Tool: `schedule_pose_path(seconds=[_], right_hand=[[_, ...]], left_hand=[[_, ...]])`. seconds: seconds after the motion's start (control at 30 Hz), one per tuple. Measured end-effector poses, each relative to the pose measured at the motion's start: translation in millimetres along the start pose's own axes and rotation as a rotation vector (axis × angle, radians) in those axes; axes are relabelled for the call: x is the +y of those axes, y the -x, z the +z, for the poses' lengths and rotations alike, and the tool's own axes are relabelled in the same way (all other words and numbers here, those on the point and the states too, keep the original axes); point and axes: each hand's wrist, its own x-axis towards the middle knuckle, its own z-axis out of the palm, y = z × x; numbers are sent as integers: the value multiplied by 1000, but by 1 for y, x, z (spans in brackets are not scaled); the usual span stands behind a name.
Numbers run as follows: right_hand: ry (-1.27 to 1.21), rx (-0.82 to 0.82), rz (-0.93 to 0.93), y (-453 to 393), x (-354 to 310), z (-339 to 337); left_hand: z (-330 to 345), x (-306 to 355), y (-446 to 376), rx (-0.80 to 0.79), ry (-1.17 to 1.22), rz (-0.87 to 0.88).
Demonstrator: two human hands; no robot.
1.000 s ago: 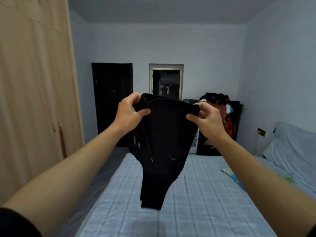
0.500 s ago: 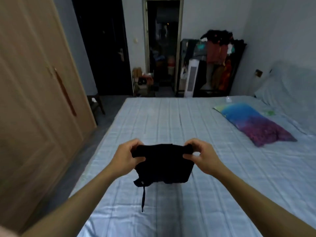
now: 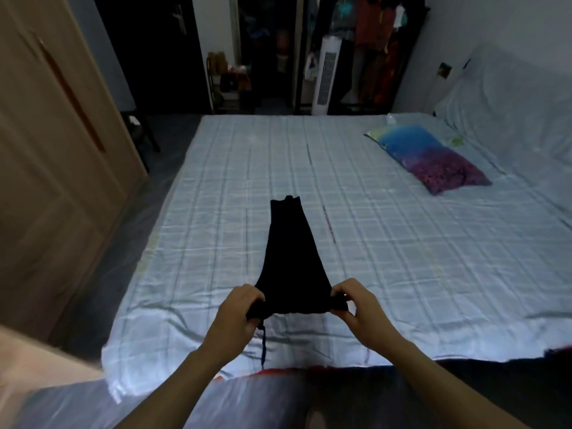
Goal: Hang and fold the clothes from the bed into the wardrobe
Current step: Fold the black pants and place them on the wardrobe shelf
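A black garment (image 3: 291, 258), folded lengthwise with a drawstring hanging from its near end, lies stretched out on the bed (image 3: 387, 236), its far end pointing away from me. My left hand (image 3: 240, 311) grips the near left corner of its waistband. My right hand (image 3: 356, 301) pinches the near right corner. The wooden wardrobe (image 3: 46, 134) stands to the left of the bed with its doors closed.
A blue and purple pillow (image 3: 430, 156) lies at the right of the bed, with a pale pillow (image 3: 507, 97) behind it. A white tower fan (image 3: 325, 78) and a rack of clothes (image 3: 380, 41) stand beyond the bed. A dark floor strip runs between bed and wardrobe.
The garment came down from chest height onto the bed and now lies stretched out flat away from me. Both hands kept their hold on the waistband. My view tilted down.
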Motion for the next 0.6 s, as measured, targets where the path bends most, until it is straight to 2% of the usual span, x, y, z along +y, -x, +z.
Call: schedule_pose_path(seconds=[0.3, 0.6], right_hand=[[-47, 41, 33, -24, 19, -20], [-209, 43, 167, -88, 70, -16]], left_hand=[[9, 8, -35, 36, -58, 22], [28, -9, -96, 45, 10, -204]])
